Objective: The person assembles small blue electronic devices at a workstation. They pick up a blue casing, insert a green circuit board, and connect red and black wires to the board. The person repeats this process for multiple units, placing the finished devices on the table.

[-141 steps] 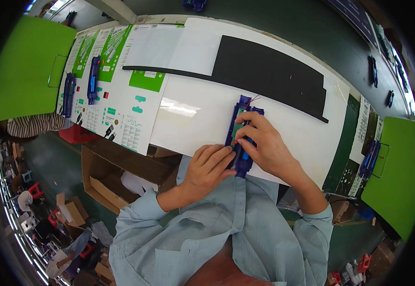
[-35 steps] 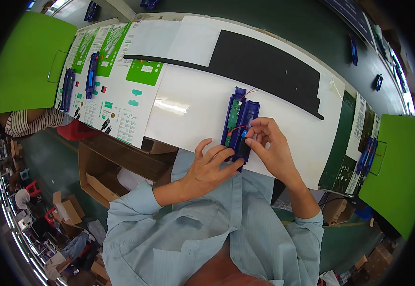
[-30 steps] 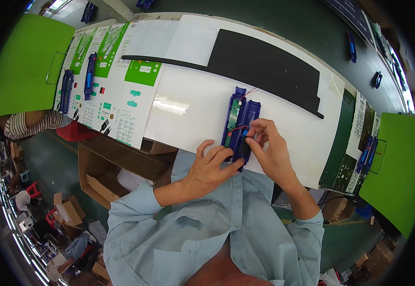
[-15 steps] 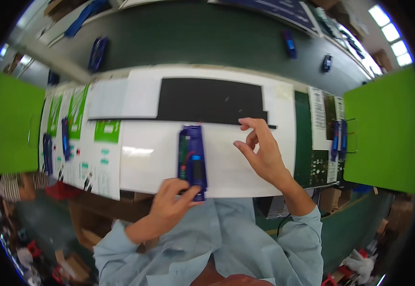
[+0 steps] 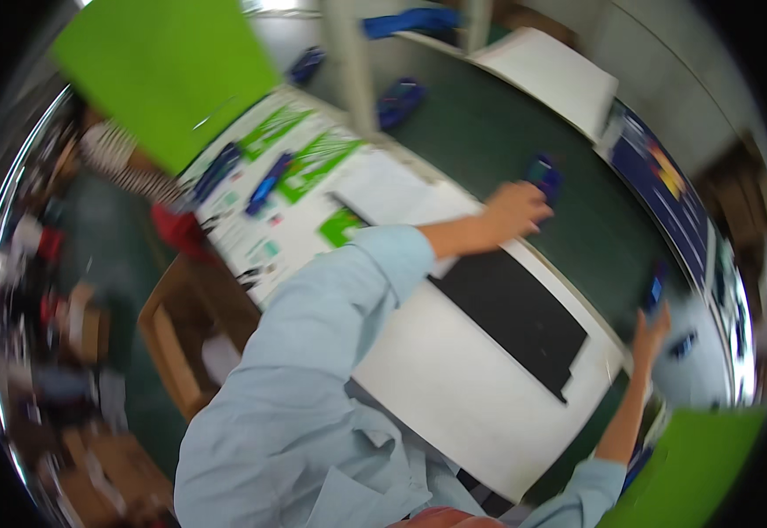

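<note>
My left hand [image 5: 513, 214] is stretched out over the far edge of the white table. Its fingers are curled at the near end of a purple-blue electronic device [image 5: 544, 176] over the dark green surface beyond; blur softens the contact. Farther right, my right hand [image 5: 652, 337] reaches to a second purple-blue device [image 5: 657, 283] with a bright blue part. Thumb and fingers stand apart at that device's near end, and no closed grip shows. A black mat [image 5: 515, 312] lies on the white tabletop [image 5: 454, 378] below my left forearm.
More purple-blue devices lie on the green surface [image 5: 480, 132] and on the printed sheets [image 5: 291, 189] at left. Bright green panels [image 5: 172, 70] flank the table. A cardboard box [image 5: 181, 352] stands below its left side. A person in a striped sleeve [image 5: 124, 158] is at far left.
The view has swung left and tilted. The device from the white table is gone from there; my left hand has moved forward past the far edge. My right hand has stretched out to the right.
</note>
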`<state>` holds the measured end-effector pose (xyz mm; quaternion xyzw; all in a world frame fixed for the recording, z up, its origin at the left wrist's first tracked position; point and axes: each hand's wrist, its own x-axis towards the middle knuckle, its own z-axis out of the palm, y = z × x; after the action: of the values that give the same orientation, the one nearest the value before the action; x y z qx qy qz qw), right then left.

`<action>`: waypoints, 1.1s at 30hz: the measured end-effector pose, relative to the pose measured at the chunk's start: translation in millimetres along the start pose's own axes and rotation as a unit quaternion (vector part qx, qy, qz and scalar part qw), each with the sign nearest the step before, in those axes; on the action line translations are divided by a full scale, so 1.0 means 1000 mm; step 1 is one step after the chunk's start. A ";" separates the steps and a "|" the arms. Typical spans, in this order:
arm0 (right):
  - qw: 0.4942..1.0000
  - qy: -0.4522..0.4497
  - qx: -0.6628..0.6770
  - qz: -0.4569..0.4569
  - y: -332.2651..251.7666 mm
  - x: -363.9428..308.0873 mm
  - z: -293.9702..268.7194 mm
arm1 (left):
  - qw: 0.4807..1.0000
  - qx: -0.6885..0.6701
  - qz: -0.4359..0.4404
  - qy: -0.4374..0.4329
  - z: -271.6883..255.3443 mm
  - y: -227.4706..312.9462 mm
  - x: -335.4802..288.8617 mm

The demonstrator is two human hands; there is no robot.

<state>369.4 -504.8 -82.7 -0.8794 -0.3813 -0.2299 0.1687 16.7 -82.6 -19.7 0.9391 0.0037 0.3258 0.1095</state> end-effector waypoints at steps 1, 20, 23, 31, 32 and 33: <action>1.000 0.004 0.017 -0.011 0.026 0.003 0.003 | 1.000 0.006 0.004 -0.012 -0.014 0.017 -0.010; 0.927 -0.086 0.364 0.012 -0.321 -0.179 -0.205 | 0.784 0.493 -0.365 -0.095 -0.413 -0.190 -0.461; 0.911 -0.138 0.389 0.029 -0.387 -0.251 -0.219 | 0.822 0.442 -0.352 -0.071 -0.370 -0.151 -0.412; 0.920 -0.216 0.323 -0.042 -0.444 -0.262 -0.219 | 0.911 -0.033 -0.388 -0.136 -0.211 0.197 -0.271; 0.908 -0.225 0.352 -0.024 -0.440 -0.258 -0.222 | 0.919 -0.053 -0.363 -0.143 -0.196 0.215 -0.263; 0.898 -0.231 0.375 -0.006 -0.433 -0.252 -0.225 | 0.919 -0.078 -0.357 -0.148 -0.188 0.223 -0.255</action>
<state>-168.7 -478.1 24.2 -0.7772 -0.4729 0.1385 0.3913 -313.7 -282.1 14.7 0.9015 0.2967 0.1215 0.2907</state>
